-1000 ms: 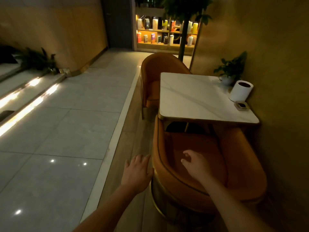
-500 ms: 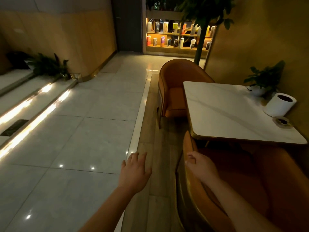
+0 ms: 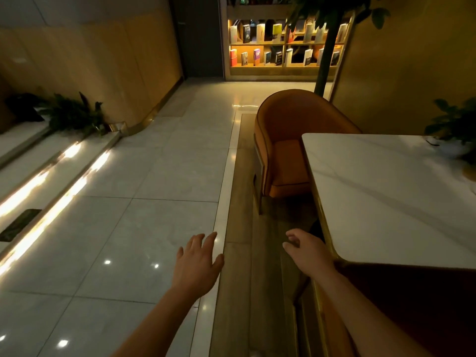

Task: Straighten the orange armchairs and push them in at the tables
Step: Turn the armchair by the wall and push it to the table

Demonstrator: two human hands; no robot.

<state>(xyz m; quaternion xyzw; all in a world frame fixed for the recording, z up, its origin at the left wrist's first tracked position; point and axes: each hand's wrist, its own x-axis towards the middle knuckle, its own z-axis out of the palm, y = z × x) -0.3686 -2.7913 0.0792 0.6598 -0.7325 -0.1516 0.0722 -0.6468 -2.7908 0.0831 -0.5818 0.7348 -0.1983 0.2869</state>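
The left hand (image 3: 198, 265) was spread and the right hand (image 3: 307, 252) loosely curled; both held nothing. The far orange armchair (image 3: 280, 135) stood well ahead at the table (image 3: 386, 202). The near armchair (image 3: 401, 302) lay beside the right forearm.

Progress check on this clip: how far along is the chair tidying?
Done, apparently: near armchair sits tucked under the table edge. In hand: nothing; left hand and right hand hang free over the floor. Left: far armchair looks offset toward the aisle.
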